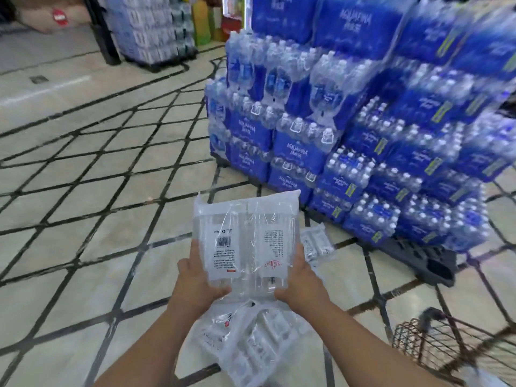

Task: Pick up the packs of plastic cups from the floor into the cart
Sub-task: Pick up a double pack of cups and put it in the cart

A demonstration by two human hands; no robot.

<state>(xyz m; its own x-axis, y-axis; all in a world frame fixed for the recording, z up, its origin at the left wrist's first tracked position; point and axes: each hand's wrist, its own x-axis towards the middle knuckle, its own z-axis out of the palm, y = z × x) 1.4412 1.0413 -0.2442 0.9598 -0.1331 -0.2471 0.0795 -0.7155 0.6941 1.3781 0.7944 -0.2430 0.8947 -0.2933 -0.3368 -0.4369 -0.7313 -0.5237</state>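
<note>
Both hands clamped on one pack of cups [245,238]: the left hand [198,277] grips its left edge, the right hand [300,280] grips its right edge, thumbs hooked over the near end. The pack is clear plastic, printed with a barcode and small text, held up in the air over the tiled floor [97,191], its far end tipped away from the person.

Right beneath the wrists, a second pack [251,339] lies on the floor, blurred but clearly the same sort of wrapping. A third pack [317,243] lies just right of the held one, a bit farther off, near the foot of the water display.

Over on the near right sits the wire cart [446,344], only its corner showing. Filling the far right, blue cases of bottled water [363,121] are stacked high on a dark pallet [418,255]. Far left, another stack [148,26] of wrapped bottles stands by a dark post.
</note>
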